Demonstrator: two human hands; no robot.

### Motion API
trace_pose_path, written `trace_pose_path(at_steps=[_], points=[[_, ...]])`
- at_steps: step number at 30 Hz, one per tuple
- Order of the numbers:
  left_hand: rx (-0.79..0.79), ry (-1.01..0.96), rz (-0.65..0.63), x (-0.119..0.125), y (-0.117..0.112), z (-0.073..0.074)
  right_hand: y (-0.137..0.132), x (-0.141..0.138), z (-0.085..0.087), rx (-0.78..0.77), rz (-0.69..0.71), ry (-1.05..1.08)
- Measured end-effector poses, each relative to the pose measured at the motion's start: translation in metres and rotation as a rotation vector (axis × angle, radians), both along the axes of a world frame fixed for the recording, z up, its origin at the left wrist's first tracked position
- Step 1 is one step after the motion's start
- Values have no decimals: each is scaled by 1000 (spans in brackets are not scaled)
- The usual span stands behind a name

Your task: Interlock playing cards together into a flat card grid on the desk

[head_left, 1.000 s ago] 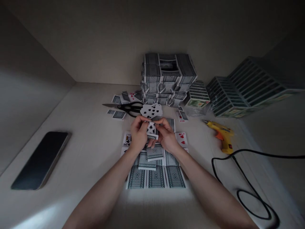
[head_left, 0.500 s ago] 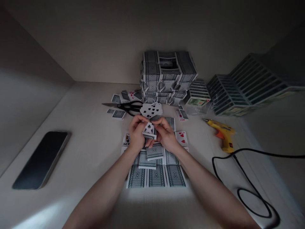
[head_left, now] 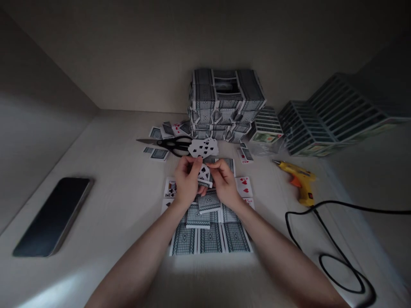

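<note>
A spade playing card (head_left: 204, 172) with a folded lower edge is between my two hands, its printed face towards me. My left hand (head_left: 187, 179) grips its left side, the thumb lying along the top. At the card's upper right, my right hand (head_left: 224, 179) pinches with thumb and forefinger. Below them lies a flat panel of joined cards (head_left: 210, 237), backs up, with face-up cards such as the five of hearts (head_left: 244, 187) sticking out at the sides. Two loose folded cards (head_left: 209, 202) rest on this panel. My hands hide the panel's middle.
Behind stands a box built of cards (head_left: 227, 105). Black scissors (head_left: 173, 145) and a face-up card pile (head_left: 204, 147) lie before it. A yellow glue gun (head_left: 302, 182) with a looping black cable (head_left: 340, 254) is right, near stacked card packs (head_left: 321, 124). A phone (head_left: 53, 218) lies left.
The left thumb has moved up along the card towards its top edge. The card has shifted slightly right and now sits partly behind the left thumb.
</note>
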State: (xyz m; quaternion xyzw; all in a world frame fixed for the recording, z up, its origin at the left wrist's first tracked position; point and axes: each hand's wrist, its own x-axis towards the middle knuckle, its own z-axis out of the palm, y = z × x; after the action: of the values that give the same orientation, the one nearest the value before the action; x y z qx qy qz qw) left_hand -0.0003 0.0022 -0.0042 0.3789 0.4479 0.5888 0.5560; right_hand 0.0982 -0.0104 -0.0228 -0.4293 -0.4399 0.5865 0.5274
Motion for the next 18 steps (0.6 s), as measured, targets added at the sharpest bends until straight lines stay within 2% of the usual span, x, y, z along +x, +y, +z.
trace_pose_path(at_steps=[3, 6, 10, 18], points=[[-5, 56, -3, 0, 0, 0, -1, 1, -4, 56, -102, -81], [-2, 160, 30, -2, 4, -3, -2, 3, -7, 176, -230, -258], [47, 263, 93, -5, 8, -7, -1, 4, -9, 272, -266, -362], [-113, -8, -123, -4, 13, -11, 0, 4, -9, 256, -203, -383]])
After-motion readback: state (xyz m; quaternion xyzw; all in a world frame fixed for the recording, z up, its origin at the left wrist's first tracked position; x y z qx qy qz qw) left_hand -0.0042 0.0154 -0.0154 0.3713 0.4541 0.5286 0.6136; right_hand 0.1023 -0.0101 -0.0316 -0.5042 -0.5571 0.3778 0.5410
